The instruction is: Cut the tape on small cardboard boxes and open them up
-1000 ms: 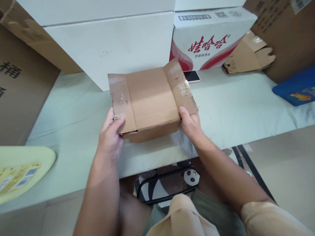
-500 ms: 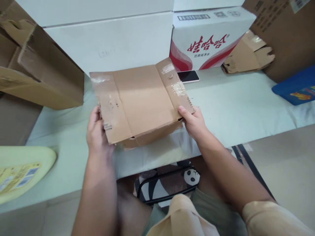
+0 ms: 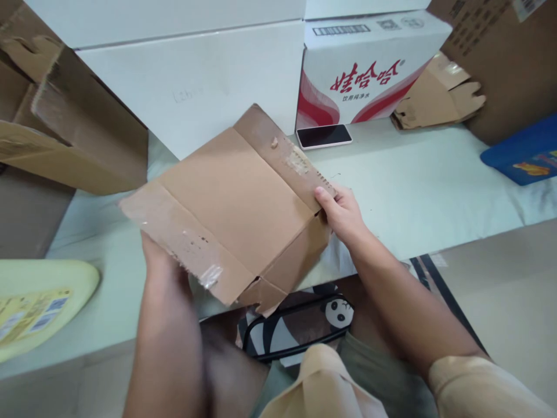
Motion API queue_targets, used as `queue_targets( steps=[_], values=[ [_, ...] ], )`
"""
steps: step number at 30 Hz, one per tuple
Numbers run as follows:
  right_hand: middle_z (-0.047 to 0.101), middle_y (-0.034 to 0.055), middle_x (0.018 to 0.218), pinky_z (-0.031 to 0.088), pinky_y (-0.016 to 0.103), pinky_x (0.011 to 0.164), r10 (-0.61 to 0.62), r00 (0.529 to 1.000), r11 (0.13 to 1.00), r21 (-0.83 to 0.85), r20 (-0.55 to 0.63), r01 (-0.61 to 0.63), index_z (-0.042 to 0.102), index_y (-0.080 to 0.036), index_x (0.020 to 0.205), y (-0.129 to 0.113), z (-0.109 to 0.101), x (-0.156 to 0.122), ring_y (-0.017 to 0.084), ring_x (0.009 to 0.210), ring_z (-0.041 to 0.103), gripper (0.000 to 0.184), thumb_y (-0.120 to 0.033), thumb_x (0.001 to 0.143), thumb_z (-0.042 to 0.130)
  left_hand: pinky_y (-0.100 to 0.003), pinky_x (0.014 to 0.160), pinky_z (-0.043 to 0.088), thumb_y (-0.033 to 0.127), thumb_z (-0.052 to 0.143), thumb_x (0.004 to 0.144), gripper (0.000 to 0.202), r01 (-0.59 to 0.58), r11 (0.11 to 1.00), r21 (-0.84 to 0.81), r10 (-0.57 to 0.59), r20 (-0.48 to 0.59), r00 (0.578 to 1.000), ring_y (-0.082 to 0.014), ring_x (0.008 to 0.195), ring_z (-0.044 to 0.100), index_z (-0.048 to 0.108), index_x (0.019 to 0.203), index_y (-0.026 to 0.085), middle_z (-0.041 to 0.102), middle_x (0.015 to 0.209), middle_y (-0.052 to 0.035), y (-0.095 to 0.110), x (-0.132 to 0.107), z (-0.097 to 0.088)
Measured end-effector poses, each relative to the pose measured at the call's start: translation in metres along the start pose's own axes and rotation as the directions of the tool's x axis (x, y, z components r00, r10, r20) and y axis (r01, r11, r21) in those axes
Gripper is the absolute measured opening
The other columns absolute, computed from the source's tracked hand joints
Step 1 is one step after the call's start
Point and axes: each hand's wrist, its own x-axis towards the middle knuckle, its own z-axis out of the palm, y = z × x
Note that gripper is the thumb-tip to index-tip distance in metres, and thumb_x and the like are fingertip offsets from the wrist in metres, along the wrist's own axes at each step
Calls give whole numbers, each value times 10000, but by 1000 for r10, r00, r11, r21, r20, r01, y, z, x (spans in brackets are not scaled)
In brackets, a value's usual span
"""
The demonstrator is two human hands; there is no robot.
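Observation:
A brown cardboard box [image 3: 237, 194], flattened, with flaps and strips of torn clear tape, is held tilted above the front of the cloth-covered table. The thumb of my right hand [image 3: 342, 212] presses on top of its right edge, with the other fingers beneath. My left hand [image 3: 160, 252] holds it from under the left flap, and that flap hides the fingers. At the near side, smaller flaps [image 3: 267, 293] hang down over the table edge. Just past the far right edge lies a dark-screened phone [image 3: 324, 136].
White cartons, one with red lettering [image 3: 365, 75], line the back. An opened brown box [image 3: 96, 116] stands left, near a pale yellow-green container [image 3: 43, 302]. Folded cardboard [image 3: 439, 96] and a blue package [image 3: 522, 151] are at right. A panda-print item [image 3: 300, 325] is below the table edge.
The cardboard box has turned, its left side swinging toward me and its far right corner shifting left. My left hand has slid underneath. More of the phone shows.

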Motion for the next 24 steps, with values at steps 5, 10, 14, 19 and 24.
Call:
queue_targets(
  steps=[5, 10, 14, 19, 24],
  values=[
    [635, 20, 792, 472, 321, 688, -36, 999, 963, -268, -30, 27, 696, -203, 956, 5, -2, 3, 159, 691, 540, 298, -472, 850, 622, -324, 836, 627, 516, 705, 865, 332, 25, 963, -268, -16, 36, 999, -227, 986, 742, 739, 1051, 244, 791, 877, -15, 11, -2, 8],
    [665, 67, 1106, 492, 304, 686, 114, 973, 989, -71, -201, -131, 620, -252, 1127, 16, -4, 7, 163, 823, 584, 459, -433, 729, 760, -312, 932, 620, 385, 407, 1061, 349, -5, 875, -485, 8, 5, 1000, -197, 1085, 745, 697, 1217, 268, 808, 974, -29, 17, 2, 12],
    [504, -51, 677, 222, 204, 422, 401, 872, 780, 395, 280, -485, 552, -224, 835, 3, 2, -2, 50, 482, 321, 544, -645, 652, 844, -312, 913, 617, 359, 368, 1073, 354, -3, 869, -495, 4, 1, 1000, -201, 1035, 742, 676, 1202, 239, 786, 948, -45, 23, 0, 17],
    [599, -45, 668, 145, 189, 359, 385, 862, 724, 472, 330, -503, 641, -188, 903, -22, 3, -16, 9, 421, 276, 644, -539, 490, 989, -297, 794, 611, 291, 320, 1031, 319, -50, 827, -560, 63, 3, 998, -201, 876, 715, 630, 1034, 214, 697, 822, -45, 27, -6, 32],
    [476, -90, 562, 104, 203, 353, 350, 936, 849, 408, 39, -335, 596, -227, 826, -28, -73, -29, 4, 385, 180, 568, -548, 548, 973, -220, 495, 449, 237, 457, 779, 168, 113, 824, -556, -215, -123, 969, -136, 563, 583, 532, 928, 217, 558, 772, 5, 37, -10, 36]
  ],
)
